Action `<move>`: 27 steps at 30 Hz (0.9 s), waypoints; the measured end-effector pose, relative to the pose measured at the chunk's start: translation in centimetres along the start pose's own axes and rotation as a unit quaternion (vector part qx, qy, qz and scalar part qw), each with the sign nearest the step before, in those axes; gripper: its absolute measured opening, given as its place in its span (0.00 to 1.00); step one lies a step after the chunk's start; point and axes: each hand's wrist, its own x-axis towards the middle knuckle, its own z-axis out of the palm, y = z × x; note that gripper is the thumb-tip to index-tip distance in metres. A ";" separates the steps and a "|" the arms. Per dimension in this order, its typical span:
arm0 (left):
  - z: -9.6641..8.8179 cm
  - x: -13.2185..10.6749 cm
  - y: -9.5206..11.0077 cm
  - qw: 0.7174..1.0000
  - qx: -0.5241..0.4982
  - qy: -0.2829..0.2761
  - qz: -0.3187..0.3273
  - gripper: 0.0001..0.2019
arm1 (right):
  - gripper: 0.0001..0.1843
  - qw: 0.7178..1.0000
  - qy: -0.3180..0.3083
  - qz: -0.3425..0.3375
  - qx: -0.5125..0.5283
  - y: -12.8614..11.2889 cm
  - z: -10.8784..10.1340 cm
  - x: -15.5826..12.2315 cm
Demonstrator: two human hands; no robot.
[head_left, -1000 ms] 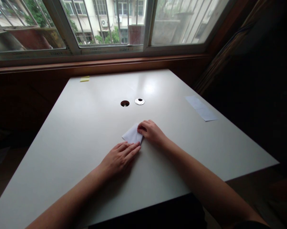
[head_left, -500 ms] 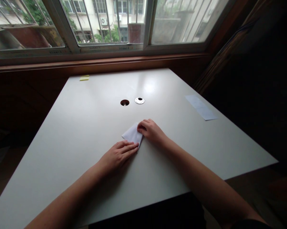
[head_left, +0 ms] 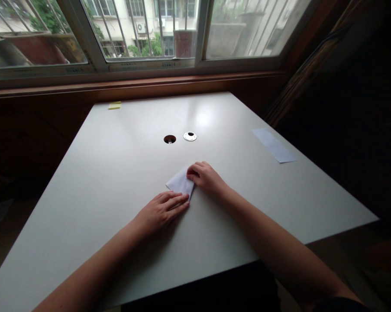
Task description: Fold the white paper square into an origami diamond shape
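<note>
A small folded white paper [head_left: 179, 182] lies on the white table [head_left: 117, 173], near its middle. My left hand [head_left: 161, 210] rests flat just in front of the paper, fingers stretched out together, the fingertips touching its near corner. My right hand [head_left: 205, 177] sits at the paper's right edge with the fingers curled down, pressing on that edge.
A round cable hole [head_left: 169, 139] and a silver ring cap [head_left: 190, 136] lie behind the paper. A long white paper strip [head_left: 273, 145] rests near the right edge, a yellow sticky pad [head_left: 114, 105] at the far left corner. A window sill runs behind the table.
My left fingertips have drawn back slightly along the paper's near corner. The right hand stays on the paper's right edge. The view has shifted a little.
</note>
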 end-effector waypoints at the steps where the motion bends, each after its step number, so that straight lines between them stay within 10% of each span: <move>1: -0.1 0.0 0.1 1.000 -0.001 -0.002 -0.001 0.21 | 0.03 1.000 0.000 0.000 0.001 0.0 0.0 0.0; 27: -0.8 -0.1 0.4 0.991 -0.123 0.052 0.014 0.15 | 0.03 1.000 -0.012 0.001 -0.010 -0.5 -0.3 0.0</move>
